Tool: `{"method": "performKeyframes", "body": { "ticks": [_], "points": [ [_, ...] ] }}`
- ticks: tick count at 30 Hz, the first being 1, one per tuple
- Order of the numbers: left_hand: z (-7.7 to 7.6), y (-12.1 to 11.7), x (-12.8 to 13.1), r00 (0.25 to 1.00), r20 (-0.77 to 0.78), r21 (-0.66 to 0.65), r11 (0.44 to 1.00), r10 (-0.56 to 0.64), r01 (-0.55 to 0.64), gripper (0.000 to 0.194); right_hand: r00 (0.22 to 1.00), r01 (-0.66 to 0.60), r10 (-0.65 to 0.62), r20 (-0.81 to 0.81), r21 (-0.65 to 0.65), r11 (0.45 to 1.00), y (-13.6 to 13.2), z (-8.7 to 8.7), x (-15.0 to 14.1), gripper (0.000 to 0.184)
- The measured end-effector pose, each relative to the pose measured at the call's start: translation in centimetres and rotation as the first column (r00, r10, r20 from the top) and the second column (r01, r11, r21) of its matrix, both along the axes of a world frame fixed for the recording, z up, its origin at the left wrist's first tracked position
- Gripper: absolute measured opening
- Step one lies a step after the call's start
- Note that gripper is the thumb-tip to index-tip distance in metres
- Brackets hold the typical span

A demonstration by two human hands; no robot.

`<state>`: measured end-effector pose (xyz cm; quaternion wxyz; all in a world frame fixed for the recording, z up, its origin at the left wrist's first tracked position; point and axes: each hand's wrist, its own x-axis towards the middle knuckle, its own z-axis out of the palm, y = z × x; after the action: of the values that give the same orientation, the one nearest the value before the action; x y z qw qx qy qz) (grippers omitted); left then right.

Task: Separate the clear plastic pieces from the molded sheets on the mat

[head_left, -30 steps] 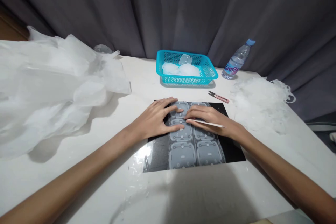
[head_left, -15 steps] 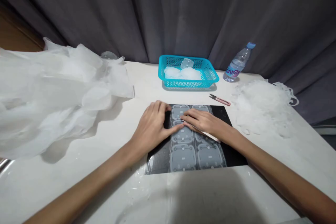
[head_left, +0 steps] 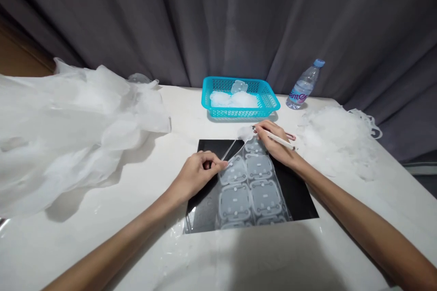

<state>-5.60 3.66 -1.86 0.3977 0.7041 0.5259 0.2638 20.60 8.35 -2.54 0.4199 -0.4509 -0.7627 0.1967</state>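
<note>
A translucent sheet of molded rounded-square pieces (head_left: 234, 200) lies over a black mat (head_left: 300, 198). My left hand (head_left: 198, 173) pinches the sheet's left edge near its upper part. My right hand (head_left: 275, 143) grips a slim white pen-like tool (head_left: 278, 139) at the sheet's far end. Just left of the right fingertips, a translucent piece (head_left: 246, 133) is raised, and a thin strip stretches from it to my left fingers. Whether the right fingers also hold this piece, I cannot tell. Pink-handled thread snips (head_left: 291, 136) lie partly hidden behind my right hand.
A turquoise basket (head_left: 241, 112) with translucent pieces inside stands behind the mat. To its right is a water bottle (head_left: 302, 88). A heap of clear trimmings (head_left: 337, 141) lies on the right, and a large pile of translucent sheets (head_left: 85, 132) covers the table's left.
My right hand has moved from the sheet's middle to its far end, where a piece is now raised. My left hand has drawn back slightly and now pinches the edge.
</note>
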Motion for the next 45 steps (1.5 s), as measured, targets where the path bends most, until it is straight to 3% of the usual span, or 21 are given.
{"method": "performKeyframes", "body": {
  "ticks": [3,8,10,13,16,18,21,23,25,27,30,34,40,45],
  "points": [
    [0.0,0.2,-0.3,1.0,-0.01,-0.002,1.0,0.013,-0.013,0.041,0.998,-0.06,0.059,-0.002,-0.047,0.997,-0.3,0.9,-0.1,0.025],
    [0.6,-1.1,0.3,0.975,0.025,0.164,0.961,0.222,-0.223,0.032,0.954,-0.3,0.299,-0.027,-0.08,0.951,-2.7,2.2,-1.5,0.017],
    [1.0,-1.8,0.7,0.978,0.094,0.081,0.977,0.188,-0.196,0.037,0.936,-0.351,0.351,0.001,-0.043,0.935,-3.6,2.1,-2.1,0.018],
    [1.2,-2.0,1.3,0.955,0.273,-0.171,0.983,0.114,-0.069,0.055,0.899,-0.434,0.436,0.034,-0.064,0.899,-4.9,1.9,-2.7,0.021],
    [1.1,-1.6,1.3,0.89,0.422,-0.321,0.947,0.173,-0.032,0.049,0.86,-0.503,0.511,0.006,-0.168,0.848,-5.4,2.9,-2.5,0.021],
    [1.1,-1.2,1.1,0.859,0.46,-0.364,0.93,0.226,-0.05,0.044,0.878,-0.474,0.478,-0.021,-0.176,0.863,-5.0,4.1,-1.6,0.02],
    [1.1,-1.1,0.8,0.835,0.479,-0.416,0.908,0.273,-0.058,0.039,0.956,-0.294,0.294,-0.007,-0.039,0.955,-3.3,5.2,0.3,0.034],
    [1.3,-1.2,0.8,0.829,0.494,-0.417,0.908,0.262,-0.039,0.034,0.989,-0.142,0.141,0.033,0.048,0.989,-2.0,4.6,1.4,0.042],
    [1.3,-1.2,0.9,0.826,0.516,-0.389,0.921,0.228,-0.011,0.029,0.994,-0.074,0.067,0.087,0.072,0.995,-1.1,3.3,1.9,0.04],
    [1.3,-1.2,1.0,0.815,0.544,-0.364,0.931,0.2,0.014,0.026,0.985,-0.091,0.088,0.15,0.015,0.996,-0.7,1.6,1.8,0.037],
    [0.9,-1.1,1.2,0.777,0.598,-0.358,0.933,0.196,0.039,0.027,0.961,-0.159,0.192,0.201,-0.173,0.972,-0.8,0.2,1.1,0.048],
    [0.2,-0.9,1.3,0.752,0.628,-0.354,0.934,0.198,0.05,0.03,0.962,-0.202,0.25,0.107,-0.334,0.921,-1.1,0.9,0.6,0.049],
    [0.4,-1.2,1.3,0.748,0.631,-0.373,0.926,0.203,0.063,0.028,0.948,-0.258,0.302,0.095,-0.324,0.91,-1.0,2.3,0.8,0.02],
    [0.8,-1.3,1.4,0.726,0.637,-0.452,0.889,0.257,0.081,0.028,0.967,-0.192,0.224,0.117,-0.236,0.952,-1.5,2.8,0.7,0.02]
  ]
}}
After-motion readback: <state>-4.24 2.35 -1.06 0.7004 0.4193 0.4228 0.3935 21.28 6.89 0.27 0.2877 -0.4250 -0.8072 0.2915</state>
